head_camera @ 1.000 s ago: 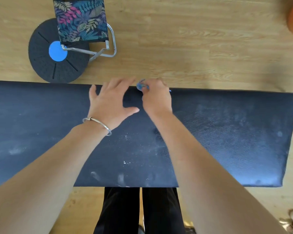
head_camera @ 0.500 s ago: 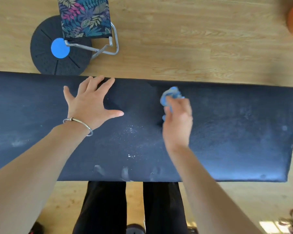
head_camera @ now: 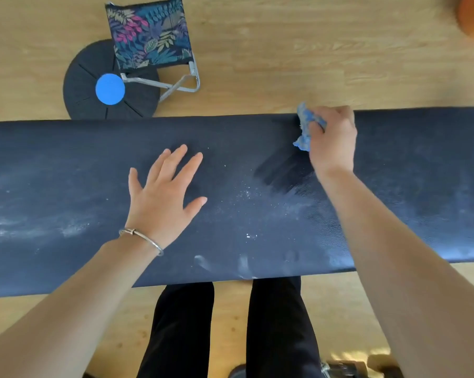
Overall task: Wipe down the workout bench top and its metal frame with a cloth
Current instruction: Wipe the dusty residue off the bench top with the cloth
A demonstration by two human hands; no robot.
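A long black padded bench top runs across the view, dusted with white powder and smears. My right hand grips a crumpled blue cloth at the bench's far edge, right of centre. A darker wiped streak lies just below the cloth. My left hand rests flat on the pad near the middle, fingers spread, a metal bangle on its wrist. The bench's metal frame is hidden under the pad.
Beyond the bench on the wooden floor stand a small folding stool with a leaf-print seat and a black round disc with a blue centre. An orange object sits at the top right corner. My dark-trousered legs stand at the near edge.
My right hand has swept the cloth back up to the far edge and further right, leaving a dark wiped streak. My left hand has slid down toward the middle of the pad.
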